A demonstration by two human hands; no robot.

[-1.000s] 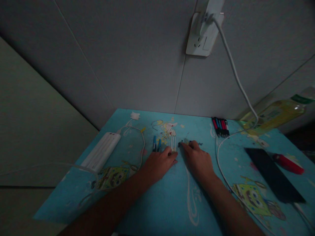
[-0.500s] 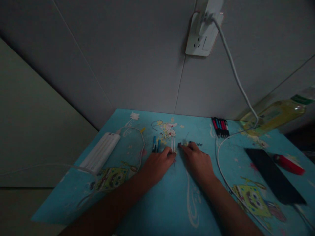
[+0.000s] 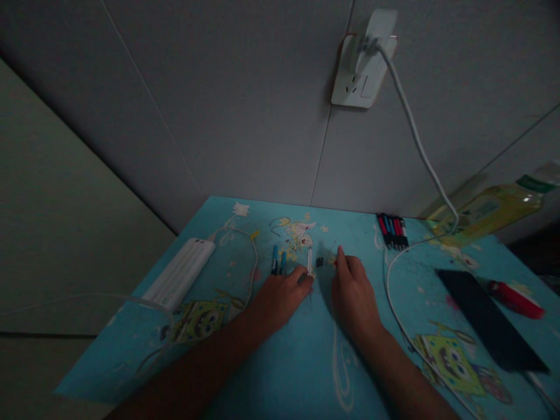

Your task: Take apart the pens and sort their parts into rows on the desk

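Observation:
My left hand [image 3: 284, 294] rests on the table with its fingers closed around the lower ends of thin pale rods [image 3: 310, 259]. Just left of its fingers lie two blue pen barrels [image 3: 275, 261]. Small black pieces [image 3: 320, 262] lie between my hands, touched by neither. My right hand [image 3: 355, 291] is closed, fingers pinched on a small red piece [image 3: 340, 251] whose tip shows above them. The rest of that piece is hidden in the hand.
A row of red, blue and black pens [image 3: 392, 232] lies at the back right. A yellow liquid bottle [image 3: 485, 210], a dark flat object [image 3: 490, 321] and a red object [image 3: 516, 299] are farther right. At left sits a white power strip [image 3: 179, 274]. A white cable [image 3: 389, 286] crosses the table.
My right hand has drawn back from the small black pieces, leaving them on the table, and now shows a red piece at its fingertips. My left hand stays almost still.

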